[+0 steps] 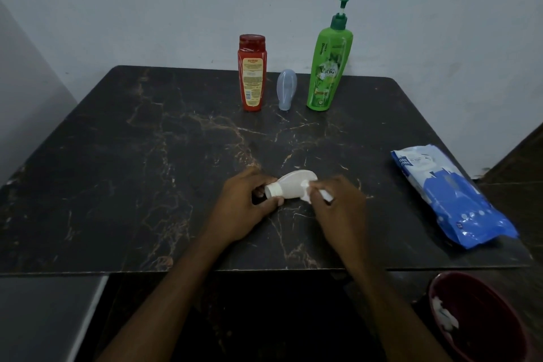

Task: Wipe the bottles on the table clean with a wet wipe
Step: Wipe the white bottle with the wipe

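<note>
Crumpled wipe (306,197) touches the flat, rounded white bottle (293,185).

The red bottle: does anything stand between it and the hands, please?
Nothing visible: bare dark marbled table alone separates the red plastic bottle from the left hand, gripping a small white bottle, and the right hand, pinching a white wet wipe.

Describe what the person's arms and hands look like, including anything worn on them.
The left hand and right hand are bare: no gloves, rings, watch or bracelets show. The left forearm and right forearm are uncovered down to the frame's bottom edge, with no sleeves in view. The picture is dim, so fine marks cannot be told.
</note>
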`<action>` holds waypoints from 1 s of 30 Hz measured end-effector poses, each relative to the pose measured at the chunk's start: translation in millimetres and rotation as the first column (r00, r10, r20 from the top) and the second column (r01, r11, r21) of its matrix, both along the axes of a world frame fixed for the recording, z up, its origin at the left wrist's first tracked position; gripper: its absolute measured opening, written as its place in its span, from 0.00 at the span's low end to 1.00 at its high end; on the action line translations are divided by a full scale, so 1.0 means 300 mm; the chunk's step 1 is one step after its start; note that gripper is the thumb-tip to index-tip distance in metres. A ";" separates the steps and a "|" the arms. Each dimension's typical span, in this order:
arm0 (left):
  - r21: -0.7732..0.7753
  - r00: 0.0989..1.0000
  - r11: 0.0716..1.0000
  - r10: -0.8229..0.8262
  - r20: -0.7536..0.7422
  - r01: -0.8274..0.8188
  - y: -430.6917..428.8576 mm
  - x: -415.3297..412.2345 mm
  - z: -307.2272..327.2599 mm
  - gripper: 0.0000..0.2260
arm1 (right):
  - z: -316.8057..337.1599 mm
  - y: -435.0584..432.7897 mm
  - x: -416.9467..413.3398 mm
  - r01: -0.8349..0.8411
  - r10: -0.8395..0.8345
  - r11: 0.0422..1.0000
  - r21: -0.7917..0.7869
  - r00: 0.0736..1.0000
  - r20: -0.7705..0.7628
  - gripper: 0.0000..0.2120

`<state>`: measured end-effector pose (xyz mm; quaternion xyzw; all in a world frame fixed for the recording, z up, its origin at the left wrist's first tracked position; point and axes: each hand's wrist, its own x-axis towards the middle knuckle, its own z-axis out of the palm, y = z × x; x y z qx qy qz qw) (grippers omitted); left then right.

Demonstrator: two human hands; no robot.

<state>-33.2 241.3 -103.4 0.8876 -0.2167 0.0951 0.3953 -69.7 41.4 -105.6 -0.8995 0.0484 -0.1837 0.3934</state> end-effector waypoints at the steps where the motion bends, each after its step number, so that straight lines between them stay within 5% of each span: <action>1: 0.002 1.000 1.000 -0.001 -0.003 0.001 0.000 0.000 0.000 0.16 | -0.001 -0.027 0.011 0.022 -0.021 1.000 0.009 0.999 -0.024 0.04; 6: -0.001 1.000 1.000 -0.002 -0.008 0.002 -0.002 0.001 0.000 0.16 | 0.001 0.003 0.016 0.052 -0.052 0.998 0.019 0.999 0.010 0.05; 13: -0.004 1.000 1.000 -0.001 -0.001 0.001 -0.004 -0.001 0.005 0.17 | -0.023 0.111 -0.037 -0.117 0.114 0.993 0.020 0.987 0.112 0.07; 22: -0.017 1.000 1.000 -0.008 -0.019 0.007 0.001 -0.002 0.009 0.17 | -0.002 -0.035 0.025 0.060 -0.060 0.997 0.047 0.998 0.001 0.05; 30: -0.032 1.000 0.999 -0.025 -0.001 0.025 0.000 -0.001 0.007 0.17 | -0.028 0.139 -0.050 -0.139 0.137 0.990 -0.001 0.980 0.147 0.08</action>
